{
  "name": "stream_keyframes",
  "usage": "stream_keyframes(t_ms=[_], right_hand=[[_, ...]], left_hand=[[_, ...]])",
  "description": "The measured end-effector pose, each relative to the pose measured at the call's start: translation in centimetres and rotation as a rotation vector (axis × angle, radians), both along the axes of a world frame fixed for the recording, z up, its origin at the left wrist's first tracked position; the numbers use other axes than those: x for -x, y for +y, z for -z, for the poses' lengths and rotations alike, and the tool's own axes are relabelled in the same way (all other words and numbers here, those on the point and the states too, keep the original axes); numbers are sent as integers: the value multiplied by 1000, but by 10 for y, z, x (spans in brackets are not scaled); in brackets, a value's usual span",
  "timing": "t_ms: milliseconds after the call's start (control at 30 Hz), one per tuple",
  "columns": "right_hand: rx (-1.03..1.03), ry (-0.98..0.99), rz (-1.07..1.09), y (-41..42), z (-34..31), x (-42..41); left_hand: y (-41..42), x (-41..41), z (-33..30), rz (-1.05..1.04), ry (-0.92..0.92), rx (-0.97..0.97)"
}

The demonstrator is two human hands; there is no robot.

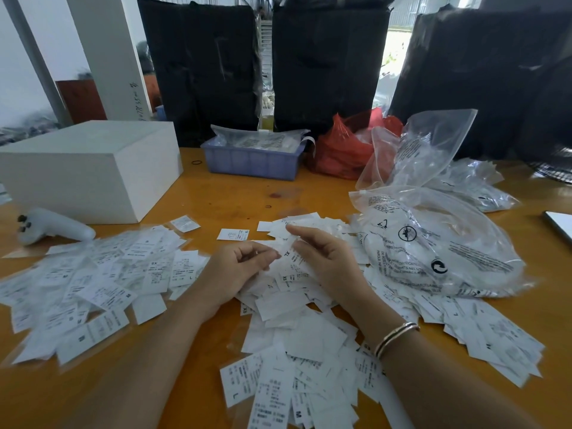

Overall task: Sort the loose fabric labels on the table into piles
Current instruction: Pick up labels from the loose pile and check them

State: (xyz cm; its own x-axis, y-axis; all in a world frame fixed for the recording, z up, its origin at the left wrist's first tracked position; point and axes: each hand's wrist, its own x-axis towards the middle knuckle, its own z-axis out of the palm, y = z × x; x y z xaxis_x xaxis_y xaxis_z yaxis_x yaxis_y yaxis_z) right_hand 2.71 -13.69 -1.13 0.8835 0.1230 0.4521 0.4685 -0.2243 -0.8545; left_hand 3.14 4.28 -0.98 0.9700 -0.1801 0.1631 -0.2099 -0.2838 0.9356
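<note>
Both hands, left hand (238,267) and right hand (322,258), pinch one XL label (289,258) between their fingers. It may fall into the mixed heap (297,335) underneath and get lost, because the labels look alike.

White printed fabric labels (288,345), heaped loosely, seemingly three piles

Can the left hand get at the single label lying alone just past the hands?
Probably yes. The lone label lies flat on bare table just beyond the left hand, nothing between, though that hand is pinching an XL label.
</note>
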Motion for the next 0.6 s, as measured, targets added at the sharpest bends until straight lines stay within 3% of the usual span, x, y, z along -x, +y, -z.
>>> stream_keyframes(t_ms=[267, 600], right_hand=[[-126, 0, 72, -7, -3, -3], [108, -91, 19, 1, 4, -2]], left_hand=[[3, 0, -1, 34, 43, -49], [1, -3, 2, 20, -10, -39]])
